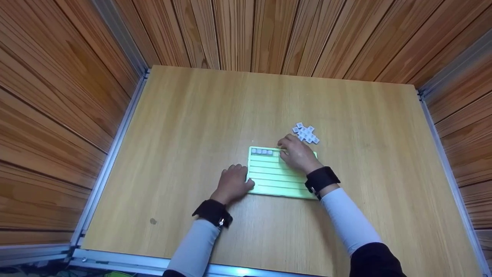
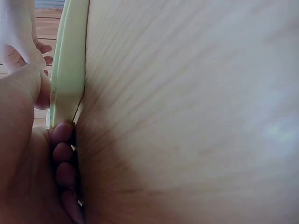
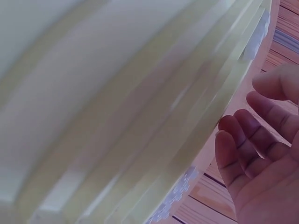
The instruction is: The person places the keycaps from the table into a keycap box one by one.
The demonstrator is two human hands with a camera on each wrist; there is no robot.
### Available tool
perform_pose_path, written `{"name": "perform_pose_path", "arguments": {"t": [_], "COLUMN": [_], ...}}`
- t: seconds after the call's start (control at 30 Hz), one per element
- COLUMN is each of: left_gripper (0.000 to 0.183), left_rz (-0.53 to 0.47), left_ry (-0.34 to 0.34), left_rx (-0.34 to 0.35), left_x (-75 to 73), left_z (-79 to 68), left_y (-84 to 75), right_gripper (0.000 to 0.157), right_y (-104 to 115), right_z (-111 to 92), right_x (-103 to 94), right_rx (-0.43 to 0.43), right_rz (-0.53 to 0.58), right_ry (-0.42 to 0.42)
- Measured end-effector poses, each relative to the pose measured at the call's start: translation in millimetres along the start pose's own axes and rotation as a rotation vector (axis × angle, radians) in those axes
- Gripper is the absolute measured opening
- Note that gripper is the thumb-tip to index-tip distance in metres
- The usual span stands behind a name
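A light green rectangular board with raised ridges [image 1: 276, 176] lies flat on the table. Several small whitish square tiles [image 1: 262, 152] sit side by side at the left end of its top row. My left hand [image 1: 233, 182] holds the board by its left side, thumb over the rim and fingertips low beside the table, as the left wrist view shows. Over the board's top edge is my right hand [image 1: 299, 154], its fingers loosely bent. In the right wrist view thumb and fingertips stand apart, and no tile shows between them.
A loose cluster of whitish tiles [image 1: 306, 133] lies just beyond the board's top edge, close to the right hand. Wood-panelled walls [image 1: 269, 36] and metal rails [image 1: 115, 154] border the table [image 1: 184, 115]. A small dark spot [image 1: 153, 221] marks the table at front left.
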State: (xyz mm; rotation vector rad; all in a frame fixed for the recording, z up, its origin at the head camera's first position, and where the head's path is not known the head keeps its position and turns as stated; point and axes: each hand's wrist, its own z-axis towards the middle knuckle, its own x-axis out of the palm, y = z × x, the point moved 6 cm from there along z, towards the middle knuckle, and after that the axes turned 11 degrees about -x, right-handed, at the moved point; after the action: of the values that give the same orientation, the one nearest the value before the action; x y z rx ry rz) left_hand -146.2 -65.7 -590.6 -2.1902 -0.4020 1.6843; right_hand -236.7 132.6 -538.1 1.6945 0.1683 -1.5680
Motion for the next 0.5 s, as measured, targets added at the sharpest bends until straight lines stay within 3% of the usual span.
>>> {"name": "perform_pose_path", "arguments": {"t": [0.5], "left_gripper": [0.021], "left_rz": [0.006], "left_ry": [0.0], "left_rx": [-0.004], "left_x": [1.9], "left_z": [1.5], "left_y": [0.8], "right_gripper": [0.031], "right_y": [-20.8], "right_z": [-14.3], "right_x": [-14.5], "right_rx": [0.076], "right_rz": [-0.005], "right_ry": [-0.034]}}
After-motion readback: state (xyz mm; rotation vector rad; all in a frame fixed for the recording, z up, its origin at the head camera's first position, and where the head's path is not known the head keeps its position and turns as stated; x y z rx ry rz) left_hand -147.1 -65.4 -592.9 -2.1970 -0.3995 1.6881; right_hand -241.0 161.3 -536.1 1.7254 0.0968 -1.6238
